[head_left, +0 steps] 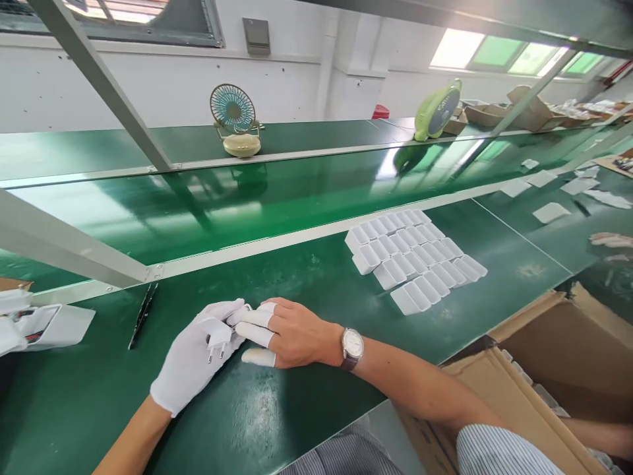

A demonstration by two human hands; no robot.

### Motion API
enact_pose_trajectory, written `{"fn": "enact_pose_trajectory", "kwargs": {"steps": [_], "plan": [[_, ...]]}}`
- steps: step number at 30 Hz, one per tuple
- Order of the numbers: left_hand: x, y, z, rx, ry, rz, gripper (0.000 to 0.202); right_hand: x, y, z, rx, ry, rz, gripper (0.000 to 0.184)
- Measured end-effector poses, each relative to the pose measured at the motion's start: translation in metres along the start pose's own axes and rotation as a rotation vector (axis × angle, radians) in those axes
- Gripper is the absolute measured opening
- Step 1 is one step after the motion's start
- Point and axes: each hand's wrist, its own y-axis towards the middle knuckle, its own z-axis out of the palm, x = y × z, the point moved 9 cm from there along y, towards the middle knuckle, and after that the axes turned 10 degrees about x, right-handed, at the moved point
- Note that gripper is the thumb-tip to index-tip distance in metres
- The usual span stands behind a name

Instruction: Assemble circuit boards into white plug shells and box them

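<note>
My left hand (192, 353), in a white glove, is closed around a white two-pin plug adapter (218, 336). Its two metal pins point down toward the green bench. My right hand (287, 333) wears white finger cots and a wristwatch (353, 344). Its fingers are bent in against the left fingertips, at a small white piece (240, 315) partly covered by both hands. What the right fingers pinch is hidden. To the right, rows of white plastic housings (415, 257) lie side by side on the bench.
Black tweezers (142, 316) and white open cases with wires (62, 324) lie left. Metal posts (79, 244) rise from the bench. Two small fans, one cream (241, 145) and one green (435, 112), stand behind. A cardboard box (558, 356) stands right, beside another person's arm (601, 435).
</note>
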Motion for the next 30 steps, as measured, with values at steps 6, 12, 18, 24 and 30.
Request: {"fn": "enact_pose_trajectory", "kwargs": {"steps": [6, 12, 18, 24, 30], "plan": [[0.01, -0.006, -0.007, 0.02, -0.143, -0.148, 0.053, -0.017, 0.0, 0.002, 0.051, 0.055, 0.139, 0.043], [0.01, -0.018, -0.019, -0.14, -0.158, -0.118, 0.079, -0.017, -0.002, 0.013, 0.081, 0.151, 0.156, 0.042], [0.004, -0.018, -0.018, -0.128, -0.151, -0.075, 0.072, -0.009, -0.005, 0.021, 0.1, 0.098, 0.118, 0.045], [0.023, -0.02, -0.005, -0.089, -0.484, -0.22, 0.073, -0.007, -0.008, 0.018, 0.034, 0.087, 0.083, 0.048], [0.028, -0.019, 0.014, -0.053, -0.716, -0.356, 0.075, -0.005, -0.008, 0.018, 0.047, 0.141, 0.1, 0.049]]}}
